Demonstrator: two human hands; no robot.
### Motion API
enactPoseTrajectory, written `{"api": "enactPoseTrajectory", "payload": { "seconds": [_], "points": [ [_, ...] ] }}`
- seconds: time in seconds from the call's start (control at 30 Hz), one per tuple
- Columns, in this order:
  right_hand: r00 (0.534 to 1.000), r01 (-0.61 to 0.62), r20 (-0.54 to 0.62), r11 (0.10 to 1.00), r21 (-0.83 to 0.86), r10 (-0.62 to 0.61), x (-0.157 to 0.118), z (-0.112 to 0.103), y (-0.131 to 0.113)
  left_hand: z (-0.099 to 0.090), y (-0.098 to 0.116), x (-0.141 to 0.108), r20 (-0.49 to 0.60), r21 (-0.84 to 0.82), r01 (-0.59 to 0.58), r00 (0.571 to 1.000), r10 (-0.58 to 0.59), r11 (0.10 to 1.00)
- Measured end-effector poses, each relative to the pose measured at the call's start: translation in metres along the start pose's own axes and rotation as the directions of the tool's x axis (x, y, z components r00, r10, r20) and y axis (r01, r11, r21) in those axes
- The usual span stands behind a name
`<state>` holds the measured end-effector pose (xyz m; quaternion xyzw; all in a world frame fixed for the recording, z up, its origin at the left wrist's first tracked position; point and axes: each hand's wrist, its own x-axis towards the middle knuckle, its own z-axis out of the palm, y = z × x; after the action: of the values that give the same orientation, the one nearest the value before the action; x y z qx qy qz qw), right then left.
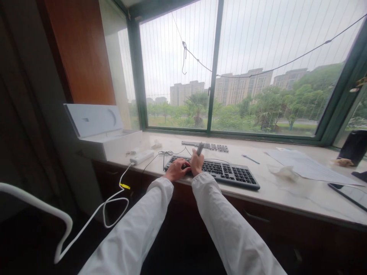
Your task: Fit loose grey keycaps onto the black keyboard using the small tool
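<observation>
A black keyboard (229, 173) lies on the white marble counter, its left part partly covered by my hands. My right hand (197, 162) is wrapped round a dark upright tool (200, 148) and held over the keyboard's left half. Beside it, my left hand (177, 169) rests at the keyboard's left front, fingers bent and pressed together near the keys; whatever they hold is hidden. Behind the keyboard lies a row of loose dark key pieces (219, 147). A thin black cable (165, 153) is bundled behind the left end.
An open white box (120, 143) stands at the left, near a white power strip (142, 157) with a hanging cord. To the right are a blue stick (250, 159), crumpled plastic (283, 172), paper sheets (309, 164) and a phone (349, 194). Windows rise behind the counter.
</observation>
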<state>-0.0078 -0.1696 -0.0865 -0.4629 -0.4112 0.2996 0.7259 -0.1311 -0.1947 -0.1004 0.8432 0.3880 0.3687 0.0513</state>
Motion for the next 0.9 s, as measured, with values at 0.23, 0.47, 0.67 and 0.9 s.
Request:
{"api": "enactPoseTrajectory", "payload": {
  "seconds": [0.23,0.47,0.67,0.9],
  "points": [
    [0.985,-0.135,-0.079,0.967,0.217,0.155,0.0032,0.0011,-0.0018,-0.0014,0.0045,-0.0009,0.001,-0.006,0.002,1.000,-0.002,1.000],
    [0.966,-0.245,-0.009,0.925,0.292,0.258,0.0038,0.0006,-0.0064,-0.0024,0.0058,-0.0005,0.006,-0.012,0.004,1.000,-0.004,1.000],
    [0.950,-0.312,0.063,0.906,0.285,0.307,0.0080,-0.0015,-0.0081,-0.0017,0.0046,-0.0008,0.012,-0.011,0.001,1.000,-0.001,1.000],
    [0.941,-0.335,0.139,0.909,0.248,0.309,0.0103,-0.0033,-0.0071,-0.0003,0.0016,0.0001,0.025,-0.020,0.016,1.000,-0.015,1.000]
  ]
}}
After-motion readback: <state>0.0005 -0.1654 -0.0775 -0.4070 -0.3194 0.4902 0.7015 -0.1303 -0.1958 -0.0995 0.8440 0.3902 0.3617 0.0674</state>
